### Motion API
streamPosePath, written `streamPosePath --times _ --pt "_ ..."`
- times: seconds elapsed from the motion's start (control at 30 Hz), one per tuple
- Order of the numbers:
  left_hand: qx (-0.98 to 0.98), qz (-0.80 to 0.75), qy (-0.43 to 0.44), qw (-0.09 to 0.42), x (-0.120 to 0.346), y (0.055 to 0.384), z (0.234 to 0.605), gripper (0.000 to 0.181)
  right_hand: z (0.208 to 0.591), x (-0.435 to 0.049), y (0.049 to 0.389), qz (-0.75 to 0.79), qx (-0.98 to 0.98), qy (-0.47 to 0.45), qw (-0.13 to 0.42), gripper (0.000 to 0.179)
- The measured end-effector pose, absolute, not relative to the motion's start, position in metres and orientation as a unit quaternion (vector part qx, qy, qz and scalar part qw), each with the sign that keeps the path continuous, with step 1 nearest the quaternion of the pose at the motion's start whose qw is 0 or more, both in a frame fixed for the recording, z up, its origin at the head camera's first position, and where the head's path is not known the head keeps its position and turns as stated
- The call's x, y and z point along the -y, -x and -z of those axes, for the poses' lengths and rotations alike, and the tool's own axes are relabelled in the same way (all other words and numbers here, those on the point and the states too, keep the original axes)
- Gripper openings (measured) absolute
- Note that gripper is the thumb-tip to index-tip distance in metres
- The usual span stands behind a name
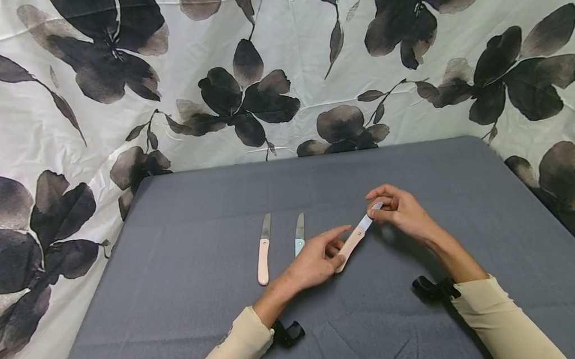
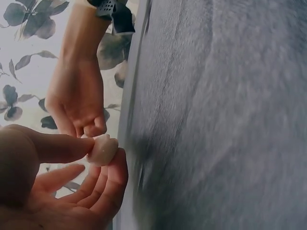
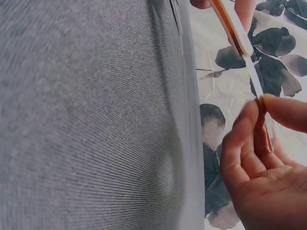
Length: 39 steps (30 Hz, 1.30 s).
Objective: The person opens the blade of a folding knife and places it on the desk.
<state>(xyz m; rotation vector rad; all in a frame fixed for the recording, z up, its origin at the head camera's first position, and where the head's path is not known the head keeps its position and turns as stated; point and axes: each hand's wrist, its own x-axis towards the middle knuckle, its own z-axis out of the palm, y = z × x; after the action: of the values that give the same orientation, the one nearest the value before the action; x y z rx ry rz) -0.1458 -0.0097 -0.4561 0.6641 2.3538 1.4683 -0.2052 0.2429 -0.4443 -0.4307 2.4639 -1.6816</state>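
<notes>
A folding knife with a pale pink handle [image 1: 352, 246] is held slantwise between both hands, its blade unfolded. My left hand [image 1: 315, 260] pinches the butt of the handle between thumb and fingers; that rounded end [image 2: 102, 151] shows close up in the left wrist view. Near the tip, my right hand [image 1: 402, 211] pinches the blade [image 3: 254, 79] with thumb and fingertips. Left of the hands lies a second pink-handled knife [image 1: 262, 257], blade pointing away. Between it and my left hand is a light blue-handled knife [image 1: 300, 244], its lower handle hidden behind that hand.
A grey cloth [image 1: 202, 321] with a few creases covers the table. Behind and beside it hangs a white sheet [image 1: 320, 75] with dark flower prints. Black straps with mounts [image 1: 288, 334] are at both wrists, next to cream sleeves [image 1: 240, 346].
</notes>
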Motion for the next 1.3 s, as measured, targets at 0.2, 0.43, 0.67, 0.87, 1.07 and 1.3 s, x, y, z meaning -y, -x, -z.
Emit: streamPosePath --times 0.2,0.43,0.67,0.87,1.07,1.3 --pt "-0.806 -0.527 -0.228 0.144 0.002 0.143 0.46 0.069 0.449 -0.239 0.209 0.62 -0.773 0.119 0.064 0.041" --pt "-0.807 -0.522 -0.236 0.146 -0.003 0.141 0.463 0.08 0.455 -0.23 0.212 0.657 -0.748 0.081 0.055 0.044" --pt "-0.818 -0.501 -0.244 0.144 -0.007 0.14 0.465 0.09 0.461 -0.224 0.217 0.648 -0.757 0.066 0.051 0.048" --pt "-0.831 -0.48 -0.247 0.136 -0.01 0.139 0.466 0.087 0.464 -0.22 0.219 0.63 -0.772 0.059 0.058 0.051" --pt "-0.854 -0.44 -0.251 0.119 -0.011 0.138 0.464 0.082 0.465 -0.219 0.22 0.568 -0.819 0.054 0.056 0.048" --pt "-0.892 -0.374 -0.24 0.085 -0.011 0.136 0.465 0.079 0.464 -0.216 0.22 0.464 -0.882 0.079 0.026 0.041"
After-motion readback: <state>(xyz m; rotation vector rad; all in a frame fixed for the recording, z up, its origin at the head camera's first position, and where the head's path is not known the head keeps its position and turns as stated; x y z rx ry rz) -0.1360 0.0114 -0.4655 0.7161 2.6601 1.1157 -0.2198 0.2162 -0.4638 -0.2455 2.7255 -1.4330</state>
